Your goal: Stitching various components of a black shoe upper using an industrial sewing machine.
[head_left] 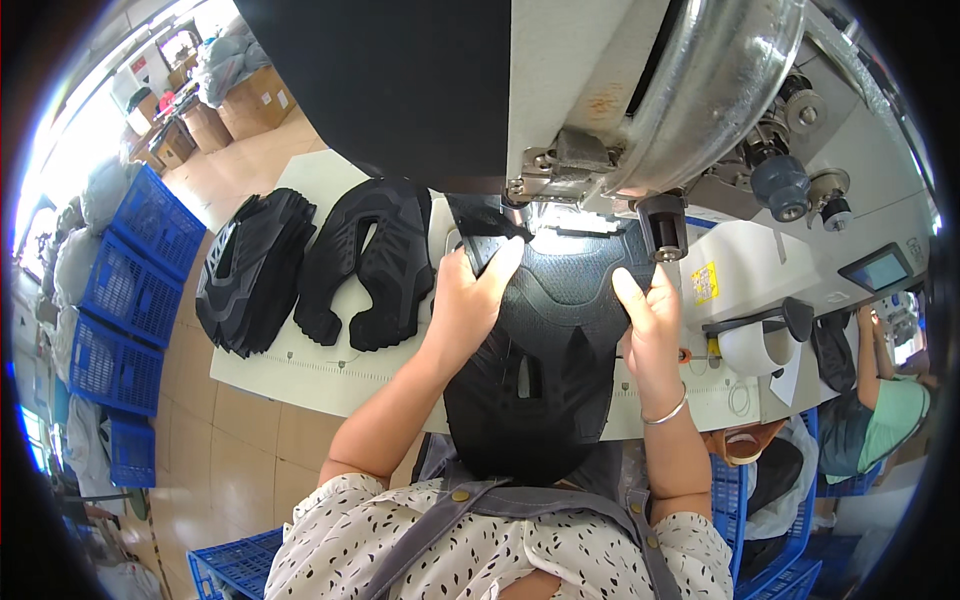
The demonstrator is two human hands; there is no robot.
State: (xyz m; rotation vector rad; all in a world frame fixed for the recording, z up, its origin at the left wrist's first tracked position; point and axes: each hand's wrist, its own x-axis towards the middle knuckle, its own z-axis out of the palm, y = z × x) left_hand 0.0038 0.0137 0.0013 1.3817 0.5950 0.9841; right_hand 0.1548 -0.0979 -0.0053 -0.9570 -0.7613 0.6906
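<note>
A black shoe upper (pixel 540 400) with a textured toe part and a slot in its middle lies under the head of a sewing machine (pixel 575 160). My left hand (pixel 472 305) grips its left edge close to the needle area, thumb on top. On the opposite edge, my right hand (pixel 652 320) pinches the same upper, its thumb on top and its other fingers partly hidden. The upper's lower end hangs over the table's front edge toward my lap. Fabric and machine parts hide the exact stitching spot.
Two stacks of black shoe uppers, a left stack (pixel 250 275) and a nearer stack (pixel 400 270), rest on the pale table (pixel 330 375). Blue crates (pixel 125 290) line the floor at left. A small screen (pixel 876 272) sits on the machine. Another person (pixel 885 420) works at far right.
</note>
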